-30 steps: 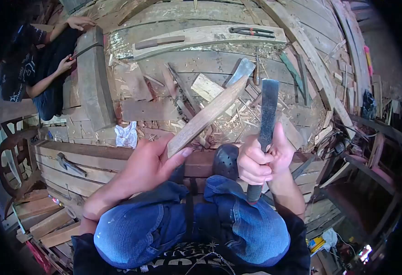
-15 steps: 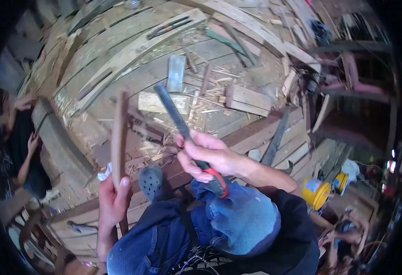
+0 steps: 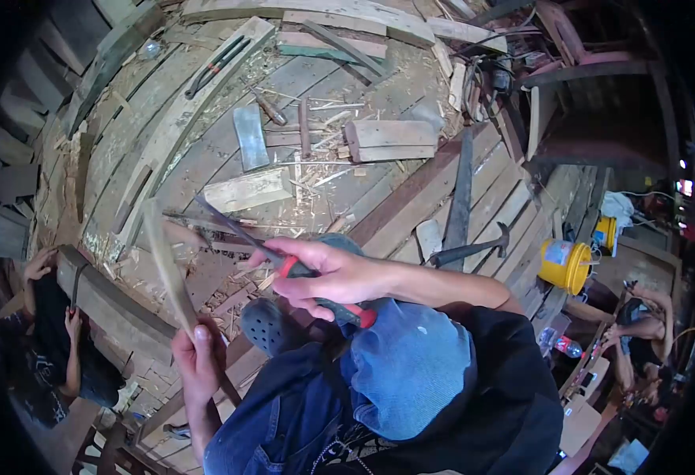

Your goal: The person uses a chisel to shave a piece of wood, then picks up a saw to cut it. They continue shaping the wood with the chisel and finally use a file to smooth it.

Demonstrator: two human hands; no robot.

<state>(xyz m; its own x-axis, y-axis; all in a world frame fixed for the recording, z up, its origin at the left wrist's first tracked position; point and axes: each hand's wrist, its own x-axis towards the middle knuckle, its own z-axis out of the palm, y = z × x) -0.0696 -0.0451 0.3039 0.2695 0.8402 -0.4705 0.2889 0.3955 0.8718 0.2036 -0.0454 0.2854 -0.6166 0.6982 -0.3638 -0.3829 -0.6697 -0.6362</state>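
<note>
The thin, pale wooden strip (image 3: 171,269) is in the left hand (image 3: 198,366), raised over the littered plank floor (image 3: 300,79) and slanting up to the far left. That hand pinches it toward its near part, thumb along the face and fingers curled behind; whether wood runs on below the palm I cannot tell. The right hand (image 3: 312,279) is curled round a black-and-red-handled tool with a long, narrow, dark metal blade (image 3: 290,266), the blade pointing far left, its tip apart from the strip.

The strip looks light and stiff, easy to hold up one-handed, though so slender a piece would likely flex or split if pressed hard across the middle. Dry wood should grip well enough; the edges may splinter, so thumb and fingers sit best on the broad faces near one end, clear of the blade. The tool seems heavier and rigid, best held by its thick handle, where the moulded grip should resist slipping.

Beyond lie a pale wooden block (image 3: 248,188) and a flat grey metal plate (image 3: 250,138); a dark claw-headed hammer (image 3: 474,245) rests to the right
</note>
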